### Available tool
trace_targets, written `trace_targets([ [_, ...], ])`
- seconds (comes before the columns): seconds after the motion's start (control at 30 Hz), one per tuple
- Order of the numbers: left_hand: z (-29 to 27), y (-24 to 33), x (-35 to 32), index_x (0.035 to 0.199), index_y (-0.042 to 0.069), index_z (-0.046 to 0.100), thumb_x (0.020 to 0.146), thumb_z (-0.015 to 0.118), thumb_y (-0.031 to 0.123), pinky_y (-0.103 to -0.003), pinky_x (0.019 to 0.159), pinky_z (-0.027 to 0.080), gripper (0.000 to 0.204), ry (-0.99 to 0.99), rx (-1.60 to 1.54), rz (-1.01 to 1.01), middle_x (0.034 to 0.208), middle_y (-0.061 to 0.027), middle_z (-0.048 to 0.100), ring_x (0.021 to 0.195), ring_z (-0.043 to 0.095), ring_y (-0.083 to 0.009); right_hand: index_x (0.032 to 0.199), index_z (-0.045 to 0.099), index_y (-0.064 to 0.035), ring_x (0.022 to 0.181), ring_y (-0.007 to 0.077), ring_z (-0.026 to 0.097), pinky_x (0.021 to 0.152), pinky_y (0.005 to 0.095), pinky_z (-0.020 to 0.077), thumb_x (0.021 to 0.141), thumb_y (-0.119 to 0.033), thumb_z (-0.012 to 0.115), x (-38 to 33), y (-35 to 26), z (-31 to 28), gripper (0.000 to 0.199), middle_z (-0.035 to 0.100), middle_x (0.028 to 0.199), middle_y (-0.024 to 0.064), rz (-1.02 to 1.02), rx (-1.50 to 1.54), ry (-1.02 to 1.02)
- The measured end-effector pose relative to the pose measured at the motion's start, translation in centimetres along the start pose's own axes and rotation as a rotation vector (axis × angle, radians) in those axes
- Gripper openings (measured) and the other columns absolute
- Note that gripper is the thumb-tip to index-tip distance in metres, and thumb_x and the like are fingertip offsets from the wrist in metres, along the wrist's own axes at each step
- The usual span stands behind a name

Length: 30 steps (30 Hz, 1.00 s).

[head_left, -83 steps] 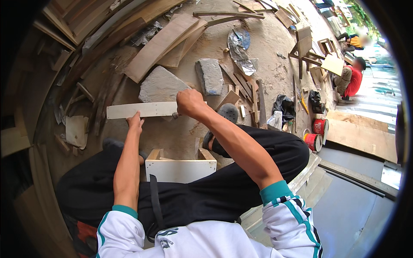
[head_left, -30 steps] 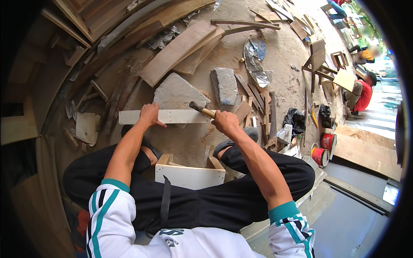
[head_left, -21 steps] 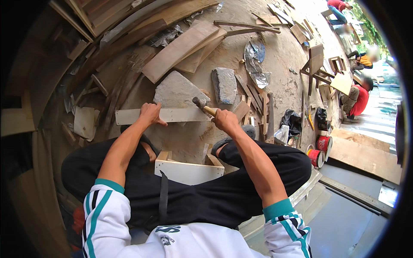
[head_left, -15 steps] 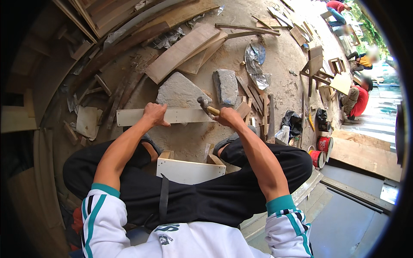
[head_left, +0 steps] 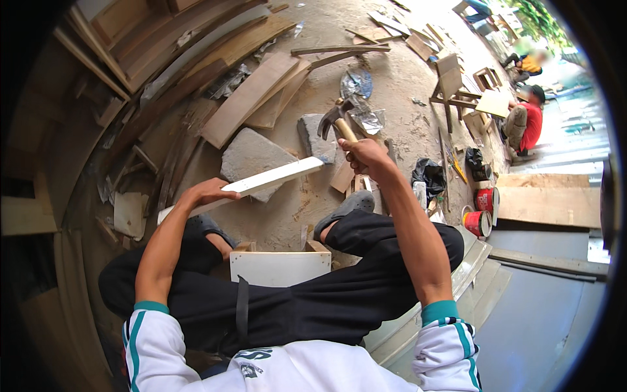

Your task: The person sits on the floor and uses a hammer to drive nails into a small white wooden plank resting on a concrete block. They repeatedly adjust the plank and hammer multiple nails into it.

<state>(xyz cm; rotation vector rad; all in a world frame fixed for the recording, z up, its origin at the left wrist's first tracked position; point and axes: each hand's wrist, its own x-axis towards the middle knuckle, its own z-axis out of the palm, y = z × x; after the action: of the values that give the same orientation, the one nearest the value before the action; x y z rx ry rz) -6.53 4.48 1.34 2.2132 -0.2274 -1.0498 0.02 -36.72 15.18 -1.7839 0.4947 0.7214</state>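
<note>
In the head view, the left grip (head_left: 206, 191) is closed around a long white board (head_left: 281, 175), its thumb lying along the near side and most of the fingers hidden. The board passes through this grip at a slant: a short length shows to its lower left, and the longer part runs out to its upper right, ending just left of the right grip (head_left: 366, 157) and apart from it. The right grip is wrapped around the wooden handle of a claw hammer (head_left: 336, 117), whose metal head stands above and to the left of the fingers, beyond the board's far end. Past the left grip, to its upper right, sits a flat grey stone (head_left: 255, 157), partly behind the board; whether the two touch cannot be told. A second grey block (head_left: 308, 130) lies left of the right grip, partly behind the hammer. Below both grips, between the person's legs, stands a white-fronted wooden frame (head_left: 281, 269). Well to the right of the right grip is a red bucket (head_left: 477, 223).
</note>
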Motion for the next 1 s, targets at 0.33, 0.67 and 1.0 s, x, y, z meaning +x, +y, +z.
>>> trace_targets([
  [0.33, 0.2, 6.9, 0.8, 0.100, 0.005, 0.058, 0.075, 0.054, 0.074, -0.022, 0.045, 0.034, 0.074, -0.284, -0.905, 0.137, 0.058, 0.0030, 0.039, 0.047, 0.037, -0.0073, 0.078, 0.056, -0.0066, 0.048, 0.0055, 0.047, 0.041, 0.0225, 0.0424, 0.087, -0.016, 0.069, -7.2, -2.6, -5.7, 0.019, 0.051, 0.063, -0.0020, -0.220, 0.515, 0.161],
  [0.67, 2.1, 12.7, 0.7, 0.105, 0.001, 0.053, 0.071, 0.049, 0.085, -0.024, 0.042, 0.026, 0.090, -0.525, -1.245, 0.519, 0.058, 0.0023, 0.035, 0.045, 0.034, -0.0079, 0.101, 0.053, 0.0073, 0.076, 0.0209, 0.066, 0.060, 0.0296, 0.0581, 0.087, -0.012, 0.068, -5.6, -2.8, -3.0, 0.028, 0.063, 0.089, 0.0157, -0.444, 0.714, 0.381],
  [1.0, 1.0, 16.7, -0.5, 0.111, 0.000, 0.058, 0.070, 0.070, 0.062, -0.027, 0.066, 0.047, 0.076, 0.331, -0.632, 0.514, 0.075, -0.0063, 0.059, 0.072, 0.057, -0.0125, 0.108, 0.048, 0.0043, 0.080, 0.0186, 0.068, 0.056, 0.0256, 0.0582, 0.088, -0.015, 0.067, -7.2, -4.5, -2.7, 0.033, 0.061, 0.092, 0.0136, -0.712, 0.421, 0.552],
])
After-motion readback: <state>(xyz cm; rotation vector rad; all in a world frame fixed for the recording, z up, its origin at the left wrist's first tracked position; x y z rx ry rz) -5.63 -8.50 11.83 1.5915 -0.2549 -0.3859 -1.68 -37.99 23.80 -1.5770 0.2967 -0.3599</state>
